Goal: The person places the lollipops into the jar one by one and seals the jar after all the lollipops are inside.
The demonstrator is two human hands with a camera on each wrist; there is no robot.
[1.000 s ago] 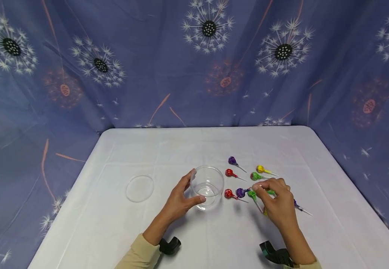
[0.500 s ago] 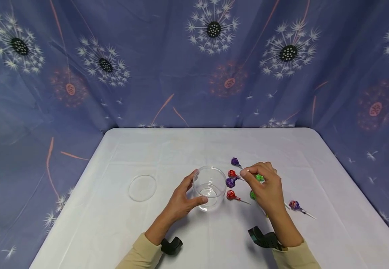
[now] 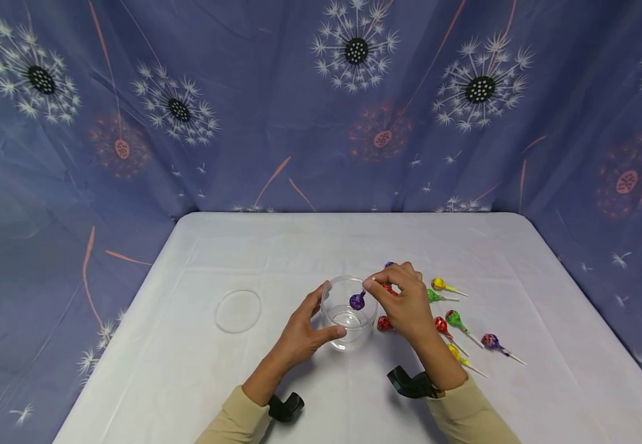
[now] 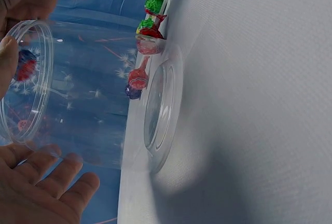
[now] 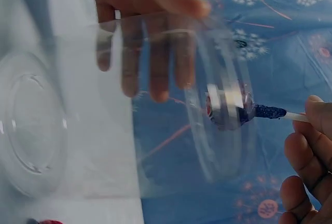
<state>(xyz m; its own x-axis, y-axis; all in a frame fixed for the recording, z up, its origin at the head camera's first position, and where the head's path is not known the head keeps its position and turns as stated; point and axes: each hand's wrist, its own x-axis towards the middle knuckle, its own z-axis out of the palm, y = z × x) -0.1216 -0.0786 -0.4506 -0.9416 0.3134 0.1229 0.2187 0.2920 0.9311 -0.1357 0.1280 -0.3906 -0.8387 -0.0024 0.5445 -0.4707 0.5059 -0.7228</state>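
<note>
A clear plastic jar [image 3: 348, 320] stands upright on the table, its mouth facing up. My left hand [image 3: 304, 333] grips it from the left, thumb on the near side and fingers round the far side. A purple lollipop [image 3: 357, 301] hangs head down at the jar's mouth, its stick pinched between thumb and fingertips of my right hand [image 3: 406, 299]. In the right wrist view, the wrapped lollipop head [image 5: 228, 107] shows at the rim. Red lollipops [image 3: 384, 324] lie beside the jar, partly hidden behind my right hand.
Several wrapped lollipops lie to the right, among them a yellow lollipop [image 3: 456, 357], a green lollipop [image 3: 462, 327] and a purple-red lollipop [image 3: 495, 345]. A clear round lid [image 3: 238, 311] lies flat to the left. A patterned curtain [image 3: 276, 123] hangs behind the white table [image 3: 160, 370].
My right hand has carried the purple lollipop leftward from the group on the table to the jar's mouth. My left hand keeps its grip on the jar.
</note>
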